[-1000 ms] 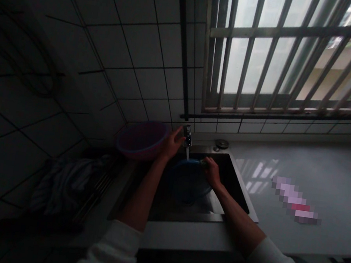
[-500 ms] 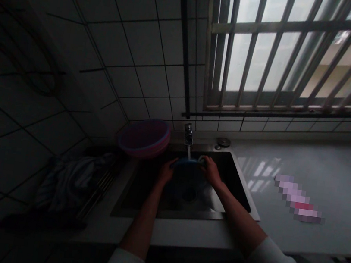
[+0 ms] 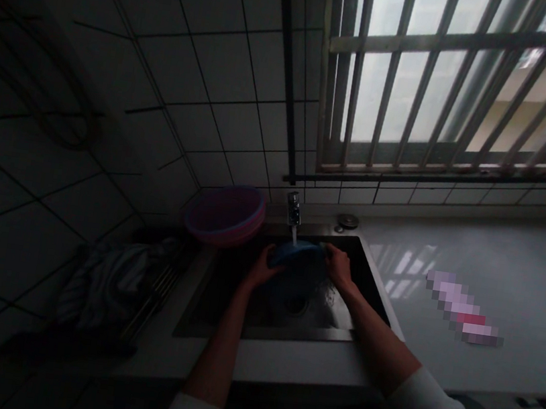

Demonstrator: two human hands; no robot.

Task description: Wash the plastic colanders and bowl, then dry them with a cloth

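A blue bowl (image 3: 296,265) hangs over the steel sink (image 3: 337,325), tilted under a thin stream of water from the tap (image 3: 294,209). My left hand (image 3: 262,270) grips its left rim and my right hand (image 3: 339,266) grips its right rim. Both hands are closed on the bowl. The scene is dim, and I cannot make out what is inside the bowl.
A pink basin (image 3: 225,215) stands on the counter left of the tap. A crumpled cloth (image 3: 104,282) lies on a rack further left. A round metal drain plug (image 3: 348,222) sits behind the sink. The grey countertop (image 3: 496,276) stretches right under a barred window (image 3: 453,81).
My left hand came down from the tap and took the bowl's left rim. Both hands have since lifted and tilted the bowl under the running water.
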